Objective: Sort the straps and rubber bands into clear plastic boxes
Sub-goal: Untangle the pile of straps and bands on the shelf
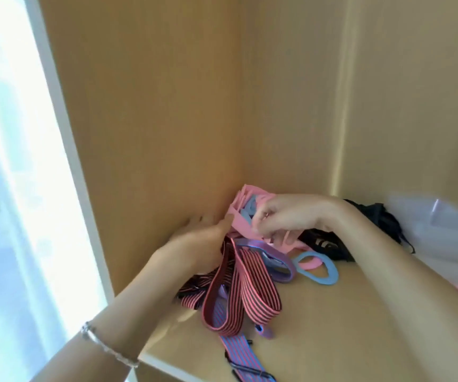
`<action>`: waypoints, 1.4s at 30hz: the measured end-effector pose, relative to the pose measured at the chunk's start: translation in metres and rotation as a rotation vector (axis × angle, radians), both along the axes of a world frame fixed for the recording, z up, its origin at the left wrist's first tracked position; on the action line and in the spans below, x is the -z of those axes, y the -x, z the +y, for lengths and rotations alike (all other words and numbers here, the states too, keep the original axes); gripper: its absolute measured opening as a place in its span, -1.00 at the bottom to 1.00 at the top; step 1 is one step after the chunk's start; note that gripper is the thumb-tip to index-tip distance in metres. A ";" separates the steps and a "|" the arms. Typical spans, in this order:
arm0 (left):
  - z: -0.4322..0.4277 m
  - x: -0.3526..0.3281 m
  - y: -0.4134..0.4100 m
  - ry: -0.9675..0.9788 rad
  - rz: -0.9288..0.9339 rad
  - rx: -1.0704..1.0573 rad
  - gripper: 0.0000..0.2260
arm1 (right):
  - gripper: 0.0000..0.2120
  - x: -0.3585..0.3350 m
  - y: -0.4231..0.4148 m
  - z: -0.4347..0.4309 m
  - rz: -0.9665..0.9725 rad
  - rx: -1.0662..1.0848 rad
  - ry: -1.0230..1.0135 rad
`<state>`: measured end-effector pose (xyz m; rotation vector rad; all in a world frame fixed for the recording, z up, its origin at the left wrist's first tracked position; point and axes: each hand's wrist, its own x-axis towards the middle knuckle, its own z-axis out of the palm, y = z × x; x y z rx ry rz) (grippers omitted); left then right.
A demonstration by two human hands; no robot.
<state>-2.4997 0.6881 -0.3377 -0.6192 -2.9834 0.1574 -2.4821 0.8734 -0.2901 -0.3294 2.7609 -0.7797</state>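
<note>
Rubber bands (pixel 239 216), flat pink and blue loops, in pinching grip of right hand (pixel 285 216) and left hand (pixel 194 244).

Clear plastic box (pixel 440 232) at far right: blurred, cut by the frame edge, contents unreadable. Black straps (pixel 385 219) sit partly behind the right forearm (pixel 387 257). Right hand (pixel 291 216) grips the pink rubber bands (pixel 240 213), fingertips buried in them. Left hand (pixel 194 244): palm side hidden, grip unclear. Blue-pink striped strap (pixel 237 351) runs off the bottom edge. Window (pixel 15 188) is blown out, nothing readable.
</note>
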 end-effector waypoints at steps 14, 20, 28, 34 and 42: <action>0.019 0.025 -0.016 -0.127 0.055 0.248 -0.60 | -0.71 0.020 0.006 0.015 -0.388 -0.024 0.149; -0.009 0.038 -0.031 -0.131 0.184 0.376 -0.49 | -0.71 0.024 0.009 0.027 -0.377 0.031 0.164; -0.012 0.051 -0.032 -0.261 0.271 0.326 -0.74 | -0.80 0.025 0.010 0.030 -0.312 0.068 0.162; 0.011 0.043 -0.012 -0.174 0.236 0.209 -0.54 | -0.58 0.014 -0.001 0.023 -0.403 0.035 0.042; -0.004 0.037 -0.014 -0.264 0.117 0.389 -0.40 | -0.65 0.017 -0.003 0.007 -0.426 0.035 -0.120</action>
